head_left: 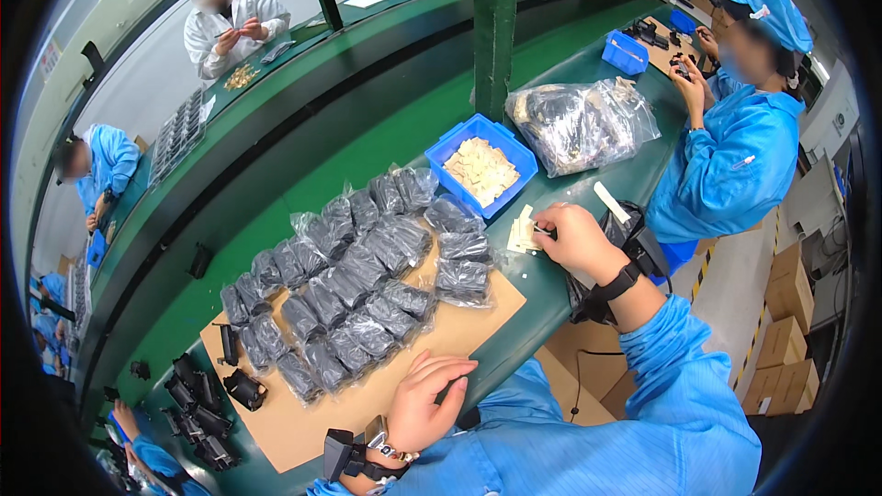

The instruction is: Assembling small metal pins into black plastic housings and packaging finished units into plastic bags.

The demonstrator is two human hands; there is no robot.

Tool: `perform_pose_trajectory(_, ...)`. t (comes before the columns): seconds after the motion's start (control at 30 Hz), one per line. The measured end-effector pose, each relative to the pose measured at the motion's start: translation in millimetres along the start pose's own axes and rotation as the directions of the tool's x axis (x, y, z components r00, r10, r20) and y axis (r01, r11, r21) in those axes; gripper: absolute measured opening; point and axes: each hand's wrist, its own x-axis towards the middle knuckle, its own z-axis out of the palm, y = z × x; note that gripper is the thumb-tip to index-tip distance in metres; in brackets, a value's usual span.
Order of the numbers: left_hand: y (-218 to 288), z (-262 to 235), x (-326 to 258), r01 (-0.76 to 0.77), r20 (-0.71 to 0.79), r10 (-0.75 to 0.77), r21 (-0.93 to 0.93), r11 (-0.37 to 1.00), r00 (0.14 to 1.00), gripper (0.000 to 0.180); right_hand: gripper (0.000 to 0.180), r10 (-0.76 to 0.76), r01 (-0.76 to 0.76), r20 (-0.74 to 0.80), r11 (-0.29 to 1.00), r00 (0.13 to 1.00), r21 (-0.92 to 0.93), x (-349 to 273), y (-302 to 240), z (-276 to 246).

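My right hand (579, 239) is at the table edge, its fingers pinched over a small pile of pale yellow strips (524, 231). A small dark sliver shows at the fingertips, too small to name. My left hand (430, 401) lies above the near edge of the cardboard sheet (266, 432), fingers loosely stretched and nothing in them. Beyond it, rows of black parts wrapped in clear plastic (349, 280) cover much of the sheet. Just past my right hand stands a blue bin (450, 136) full of pale flat pieces.
A large clear bag of parts (583, 124) lies behind the bin, beside a green post (493, 37). Unwrapped black parts (197, 404) sit at the left. A green conveyor (367, 119) runs beyond the table. A co-worker (735, 138) sits at the right; others work across the line.
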Motion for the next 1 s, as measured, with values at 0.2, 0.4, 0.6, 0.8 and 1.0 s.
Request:
perform_pose_trajectory(0.2,-3,10,2,0.0,0.014,0.001,-0.102,0.995,1.0,0.016,0.017,0.04,-0.048,0.111,0.997,0.993,0.063,-3,-1,4)
perform_pose_trajectory(0.4,-4,11,3,0.025,0.034,-0.022,-0.082,0.996,0.999,0.016,0.018,0.102,-0.113,0.069,0.976,0.992,0.185,-7,5,6)
perform_pose_trajectory(0.6,-6,11,8,0.023,0.051,-0.019,-0.076,0.997,0.999,0.017,0.013,0.164,-0.178,0.07,0.902,0.984,0.394,-4,15,2)
perform_pose_trajectory(0.8,-11,11,13,0.0,0.057,0.004,-0.076,0.997,0.998,0.017,0.01,0.186,-0.155,-0.019,0.865,0.982,0.476,4,2,-6)
perform_pose_trajectory(1.0,-8,11,15,0.01,0.046,-0.007,-0.063,0.998,0.999,0.018,0.009,0.186,-0.113,-0.059,0.786,0.981,0.608,9,19,4)
